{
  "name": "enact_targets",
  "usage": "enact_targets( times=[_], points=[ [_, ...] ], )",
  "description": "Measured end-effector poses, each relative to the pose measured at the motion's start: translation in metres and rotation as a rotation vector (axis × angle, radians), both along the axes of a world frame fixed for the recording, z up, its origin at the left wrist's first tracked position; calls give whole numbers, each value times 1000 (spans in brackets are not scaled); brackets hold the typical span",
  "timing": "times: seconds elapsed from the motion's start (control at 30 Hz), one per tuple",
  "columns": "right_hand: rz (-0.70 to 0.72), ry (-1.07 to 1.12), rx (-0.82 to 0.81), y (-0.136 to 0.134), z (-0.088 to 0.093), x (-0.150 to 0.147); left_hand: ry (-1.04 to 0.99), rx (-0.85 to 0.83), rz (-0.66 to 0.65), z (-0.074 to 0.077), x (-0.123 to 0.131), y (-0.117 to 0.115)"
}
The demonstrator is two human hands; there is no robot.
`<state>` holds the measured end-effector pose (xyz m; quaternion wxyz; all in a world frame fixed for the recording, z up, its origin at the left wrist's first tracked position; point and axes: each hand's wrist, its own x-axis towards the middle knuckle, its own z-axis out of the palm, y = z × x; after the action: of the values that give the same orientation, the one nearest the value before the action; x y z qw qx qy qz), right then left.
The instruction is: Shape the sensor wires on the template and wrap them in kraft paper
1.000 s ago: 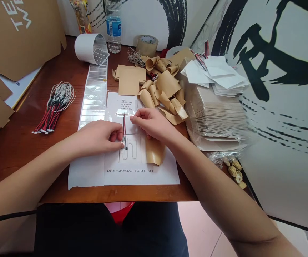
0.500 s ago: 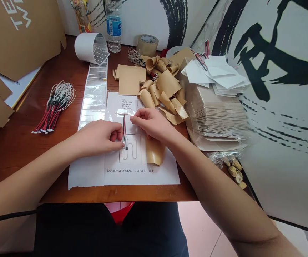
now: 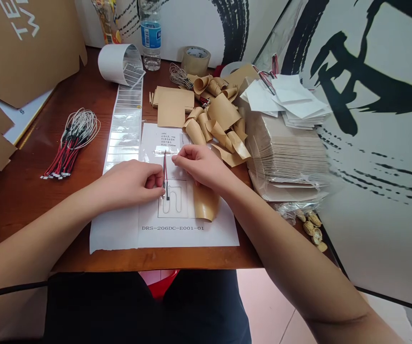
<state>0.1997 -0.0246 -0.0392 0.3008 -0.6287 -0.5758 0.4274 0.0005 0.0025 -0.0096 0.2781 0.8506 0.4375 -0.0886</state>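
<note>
1. One red-and-black wire pair point(image 3: 164, 174) runs upright on a printed paper sheet point(image 3: 187, 235), above a looped outline, on the wooden tabletop point(image 3: 23, 224).
2. Left hand point(image 3: 129, 184): grip pressed together, pinching the wire's lower part.
3. Right hand point(image 3: 200, 166): grip pressed together just beside the wire; whether it pinches anything cannot be told.
4. Curled kraft paper point(image 3: 206, 203) overlaps the sheet's right side.

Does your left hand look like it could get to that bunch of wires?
Probably yes. Your left hand sits close to the bundle of wires, with only wooden table between; nothing stands in the way. Its fingers are at the red-and-black wire, though.
</note>
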Motion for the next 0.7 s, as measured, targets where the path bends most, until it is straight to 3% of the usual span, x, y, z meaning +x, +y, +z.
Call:
enact_targets(
  times=[0.7],
  points=[
    [-2,-3,-16,0,1,0,20,2,-10,0,1,0]
  ],
)
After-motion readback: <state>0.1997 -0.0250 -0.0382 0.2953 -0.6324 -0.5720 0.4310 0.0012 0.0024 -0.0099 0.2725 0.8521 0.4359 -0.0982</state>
